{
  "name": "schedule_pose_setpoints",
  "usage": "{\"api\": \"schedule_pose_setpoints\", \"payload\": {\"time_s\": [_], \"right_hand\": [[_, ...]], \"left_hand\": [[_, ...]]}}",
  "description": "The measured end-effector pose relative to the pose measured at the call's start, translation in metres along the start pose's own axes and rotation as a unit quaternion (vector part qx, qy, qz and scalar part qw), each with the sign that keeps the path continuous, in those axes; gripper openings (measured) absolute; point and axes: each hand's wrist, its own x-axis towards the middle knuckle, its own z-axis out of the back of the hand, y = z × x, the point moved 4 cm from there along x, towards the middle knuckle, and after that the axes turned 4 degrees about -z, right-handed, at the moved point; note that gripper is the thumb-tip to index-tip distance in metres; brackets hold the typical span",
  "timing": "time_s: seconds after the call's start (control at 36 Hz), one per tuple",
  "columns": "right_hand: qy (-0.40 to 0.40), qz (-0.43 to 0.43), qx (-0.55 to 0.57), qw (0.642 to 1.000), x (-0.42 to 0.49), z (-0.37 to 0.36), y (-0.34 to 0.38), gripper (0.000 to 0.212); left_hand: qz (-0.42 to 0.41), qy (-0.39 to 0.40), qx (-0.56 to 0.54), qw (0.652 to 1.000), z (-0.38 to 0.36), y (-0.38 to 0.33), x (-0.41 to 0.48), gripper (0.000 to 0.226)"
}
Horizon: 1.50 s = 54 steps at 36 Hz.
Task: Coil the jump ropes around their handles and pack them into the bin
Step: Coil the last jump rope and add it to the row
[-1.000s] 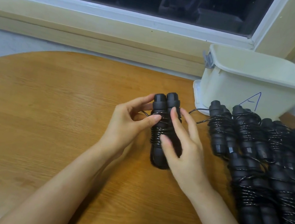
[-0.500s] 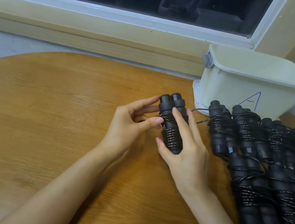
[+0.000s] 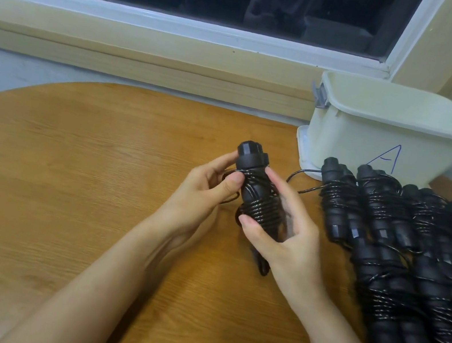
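Wooden table (image 3: 68,204) under a dark window; I see my left hand (image 3: 199,194) pinching the cord near the handle caps of the jump rope (image 3: 256,198), while my right hand (image 3: 288,237) curls round its coiled lower half, held above the table. Coiled ropes (image 3: 416,250) lie beside the bin (image 3: 390,140).

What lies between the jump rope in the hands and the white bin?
Head view: bare table and one loose cord from the pile of coiled ropes.
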Motion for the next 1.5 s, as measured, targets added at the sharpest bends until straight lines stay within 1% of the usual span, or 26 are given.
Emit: {"api": "schedule_pose_setpoints", "payload": {"time_s": [0.08, 0.14, 0.22, 0.28, 0.42, 0.5, 0.56, 0.64, 0.69, 0.78, 0.97, 1.06, 1.14, 1.19, 1.25, 1.39, 1.5], "right_hand": [[0.02, -0.008, 0.008, 1.0, 0.002, 0.0, -0.001, 0.066], [0.024, -0.004, -0.007, 1.0, 0.003, 0.0, 0.0, 0.066], [0.012, 0.045, -0.094, 0.994, 0.002, -0.004, 0.002, 0.063], [0.012, 0.058, -0.123, 0.991, 0.001, -0.006, 0.001, 0.064], [0.029, 0.048, -0.153, 0.987, 0.001, -0.006, -0.004, 0.078], [0.041, 0.045, -0.214, 0.975, 0.0, -0.011, -0.006, 0.096], [0.037, 0.043, -0.232, 0.971, 0.0, -0.013, -0.008, 0.101], [0.016, 0.058, -0.219, 0.974, 0.001, -0.01, -0.008, 0.091], [0.028, 0.055, -0.179, 0.982, 0.002, -0.007, -0.006, 0.085], [0.057, 0.036, -0.115, 0.991, 0.003, -0.004, -0.003, 0.077], [0.07, -0.002, -0.044, 0.997, 0.006, 0.001, 0.0, 0.073], [0.087, -0.014, -0.073, 0.993, 0.007, 0.004, -0.001, 0.073], [0.075, 0.013, -0.174, 0.982, 0.007, 0.005, -0.001, 0.07], [0.057, 0.032, -0.252, 0.965, 0.005, 0.004, -0.002, 0.071], [0.049, 0.042, -0.301, 0.951, 0.004, 0.003, -0.003, 0.075], [0.057, 0.052, -0.305, 0.949, 0.002, -0.004, -0.004, 0.077], [0.055, 0.038, -0.27, 0.961, 0.003, -0.003, -0.006, 0.073]], "left_hand": [[0.007, -0.008, -0.013, 1.0, 0.0, -0.001, -0.001, 0.063], [0.003, -0.021, -0.027, 0.999, 0.0, -0.002, -0.001, 0.061], [-0.002, -0.053, -0.048, 0.997, 0.0, -0.002, -0.001, 0.055], [0.0, -0.067, -0.05, 0.996, 0.001, 0.0, -0.001, 0.051], [0.005, -0.109, -0.035, 0.993, 0.002, -0.002, -0.003, 0.061], [0.007, -0.132, -0.044, 0.99, 0.002, 0.0, -0.003, 0.058], [0.01, -0.137, -0.041, 0.99, 0.001, 0.001, -0.003, 0.06], [0.007, -0.139, -0.042, 0.989, 0.001, -0.001, -0.004, 0.052], [0.002, -0.137, -0.038, 0.99, 0.001, -0.004, -0.004, 0.05], [-0.001, -0.128, -0.023, 0.991, 0.002, -0.005, -0.004, 0.056], [-0.017, -0.127, -0.014, 0.992, 0.003, -0.006, -0.004, 0.055], [-0.021, -0.133, -0.017, 0.991, 0.004, -0.006, -0.004, 0.055], [-0.022, -0.149, -0.01, 0.988, 0.003, -0.005, -0.005, 0.05], [-0.019, -0.164, 0.009, 0.986, 0.003, -0.004, -0.006, 0.056], [-0.014, -0.174, 0.023, 0.984, 0.002, -0.003, -0.007, 0.06], [-0.016, -0.168, 0.036, 0.985, 0.003, -0.001, -0.007, 0.06], [-0.018, -0.14, 0.057, 0.988, 0.003, -0.004, -0.005, 0.059]]}}
